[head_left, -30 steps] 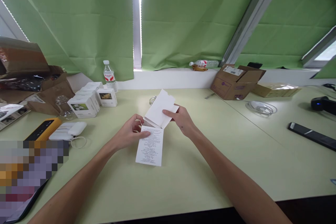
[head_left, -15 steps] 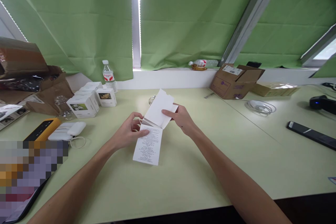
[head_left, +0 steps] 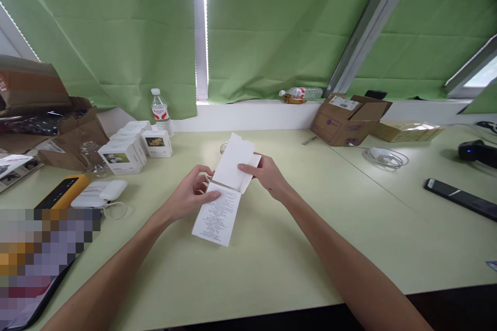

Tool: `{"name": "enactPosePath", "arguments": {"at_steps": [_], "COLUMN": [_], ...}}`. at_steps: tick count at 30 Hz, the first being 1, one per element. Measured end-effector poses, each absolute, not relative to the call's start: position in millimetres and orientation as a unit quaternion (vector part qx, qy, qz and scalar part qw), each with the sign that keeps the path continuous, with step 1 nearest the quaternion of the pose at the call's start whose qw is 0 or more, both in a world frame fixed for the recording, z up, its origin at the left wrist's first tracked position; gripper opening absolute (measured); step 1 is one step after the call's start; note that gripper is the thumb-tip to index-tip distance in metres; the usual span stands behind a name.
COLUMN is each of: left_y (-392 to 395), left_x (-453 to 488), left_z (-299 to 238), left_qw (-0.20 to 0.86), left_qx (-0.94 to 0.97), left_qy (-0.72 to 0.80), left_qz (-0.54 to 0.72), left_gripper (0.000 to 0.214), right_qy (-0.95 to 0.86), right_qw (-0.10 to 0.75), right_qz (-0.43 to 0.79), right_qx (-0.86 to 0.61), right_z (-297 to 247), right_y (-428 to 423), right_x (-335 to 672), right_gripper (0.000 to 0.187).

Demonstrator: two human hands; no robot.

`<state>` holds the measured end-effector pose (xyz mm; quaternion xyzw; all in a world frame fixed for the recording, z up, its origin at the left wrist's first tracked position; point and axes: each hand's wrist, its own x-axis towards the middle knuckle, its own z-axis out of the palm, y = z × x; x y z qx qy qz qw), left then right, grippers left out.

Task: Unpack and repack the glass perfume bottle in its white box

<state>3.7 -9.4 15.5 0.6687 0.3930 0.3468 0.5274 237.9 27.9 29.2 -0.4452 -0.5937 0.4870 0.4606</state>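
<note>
A white card is held near the middle of the table, between its front and back edges. Its printed flap is pinched by the left hand, and its plain part is pinched by the right hand. The fold could be torn if it is pulled too hard. A shiny thing could be bumped if the card is pushed toward the back edge.

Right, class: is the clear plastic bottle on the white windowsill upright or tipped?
Tipped: the clear plastic bottle lies on its side along the white windowsill, its white cap pointing left.
</note>
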Motion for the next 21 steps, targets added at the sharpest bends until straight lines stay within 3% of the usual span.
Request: {"name": "enactPosePath", "arguments": {"at_steps": [21], "left_y": [-17.1], "left_x": [6.6], "left_z": [22.9], "left_qw": [0.440], "left_qx": [0.711], "left_qy": [0.416], "left_qz": [0.357], "left_gripper": [0.048], "right_qy": [-0.596], "right_qw": [0.477], "right_qz": [0.475], "right_qx": [-0.438], "right_z": [33.6], "right_y": [20.7], "right_x": [231.3], "right_gripper": [0.026]}}
